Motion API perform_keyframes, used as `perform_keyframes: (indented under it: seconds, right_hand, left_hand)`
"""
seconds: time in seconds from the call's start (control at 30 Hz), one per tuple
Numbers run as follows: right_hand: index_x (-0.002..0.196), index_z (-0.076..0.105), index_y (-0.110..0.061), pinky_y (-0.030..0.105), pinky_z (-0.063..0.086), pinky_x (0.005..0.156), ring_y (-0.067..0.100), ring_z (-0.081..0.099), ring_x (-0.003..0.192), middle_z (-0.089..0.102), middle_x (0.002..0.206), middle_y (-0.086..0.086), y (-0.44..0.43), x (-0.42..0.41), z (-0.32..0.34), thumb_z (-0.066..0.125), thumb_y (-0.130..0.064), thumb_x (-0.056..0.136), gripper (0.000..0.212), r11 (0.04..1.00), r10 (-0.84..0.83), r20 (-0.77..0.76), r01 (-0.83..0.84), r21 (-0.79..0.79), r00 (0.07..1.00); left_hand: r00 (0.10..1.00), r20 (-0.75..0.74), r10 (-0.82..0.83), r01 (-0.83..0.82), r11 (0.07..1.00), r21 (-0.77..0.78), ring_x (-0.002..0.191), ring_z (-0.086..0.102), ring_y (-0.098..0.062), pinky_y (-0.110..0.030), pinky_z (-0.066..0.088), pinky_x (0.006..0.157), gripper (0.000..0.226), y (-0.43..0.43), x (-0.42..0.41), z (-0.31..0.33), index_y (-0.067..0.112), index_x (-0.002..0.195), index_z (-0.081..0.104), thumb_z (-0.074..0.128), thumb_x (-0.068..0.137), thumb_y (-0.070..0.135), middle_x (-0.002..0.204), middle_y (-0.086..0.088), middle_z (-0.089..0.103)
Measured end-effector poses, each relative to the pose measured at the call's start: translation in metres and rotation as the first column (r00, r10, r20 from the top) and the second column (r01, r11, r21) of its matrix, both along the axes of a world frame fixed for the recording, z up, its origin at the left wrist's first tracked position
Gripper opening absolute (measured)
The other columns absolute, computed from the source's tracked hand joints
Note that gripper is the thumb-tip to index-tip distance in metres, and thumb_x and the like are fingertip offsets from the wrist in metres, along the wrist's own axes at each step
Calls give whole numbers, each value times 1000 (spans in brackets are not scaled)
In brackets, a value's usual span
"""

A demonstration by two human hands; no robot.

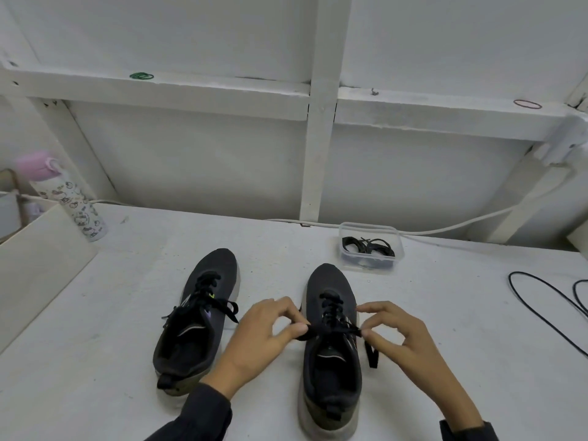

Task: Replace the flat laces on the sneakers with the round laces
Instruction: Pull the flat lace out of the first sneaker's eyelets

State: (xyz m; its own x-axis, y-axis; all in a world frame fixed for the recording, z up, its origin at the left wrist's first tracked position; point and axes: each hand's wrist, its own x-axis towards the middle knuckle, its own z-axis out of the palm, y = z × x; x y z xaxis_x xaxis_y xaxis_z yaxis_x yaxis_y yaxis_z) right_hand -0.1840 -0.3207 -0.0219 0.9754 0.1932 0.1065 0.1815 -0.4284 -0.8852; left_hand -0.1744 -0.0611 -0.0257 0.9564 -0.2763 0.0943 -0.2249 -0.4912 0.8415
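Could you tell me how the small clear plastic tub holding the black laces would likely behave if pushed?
The small clear plastic tub looks low and wide, so it would probably slide rather than tip. Holding only a loose coil of black laces, it is likely light and easily shoved.

Two dark sneakers (331,345) — flat-laced (331,329), toes away

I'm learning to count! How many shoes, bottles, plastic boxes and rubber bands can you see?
Shoes: 2
Bottle: 1
Plastic box: 1
Rubber bands: 2, one green and one red
Total: 6
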Motion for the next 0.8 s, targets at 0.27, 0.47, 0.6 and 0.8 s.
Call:
perform_keyframes:
  seconds: [0.27, 0.47, 0.6, 0.8]
  right_hand:
    - [77, 67, -25, 29, 46, 89, 14, 63, 105, 70, 107, -14, -71, 7, -5, 66, -5, 88, 23, 931, -354, -46, 356, 76, 934]
    - [112, 69, -32, 20, 46, 91, 4, 57, 117, 65, 120, -18, -22, 4, -4, 71, -21, 84, 31, 1000, -21, -4, 21, -5, 1000]
    - [103, 75, -28, 17, 47, 88, 9, 63, 108, 70, 105, -13, 9, 3, -6, 74, -19, 85, 21, 990, 137, -55, -134, 48, 989]
    - [79, 71, -27, 17, 49, 70, 11, 67, 84, 72, 85, -3, 10, 4, -6, 72, -16, 87, 13, 988, 103, -111, -89, 129, 988]
  left_hand:
    - [847, -7, 531, -513, 815, -269, 102, 62, 0, -22, 49, 91, 14, 35, 9, 10, 21, 92, 62, 64, 90, 7, 104, 15, 70]
    - [951, 176, 254, -250, 967, -45, 126, 45, 0, -25, 21, 114, 22, -9, -4, -4, 37, 104, 64, 62, 82, 36, 124, 23, 56]
    - [996, 39, 81, -81, 997, -5, 110, 55, 1, -23, 29, 109, 31, -35, -18, -10, 41, 98, 63, 64, 77, 64, 106, 25, 63]
    - [992, -69, 101, -111, 982, -154, 92, 64, -4, -20, 50, 85, 25, -29, -20, -13, 32, 94, 67, 81, 74, 38, 93, 15, 68]
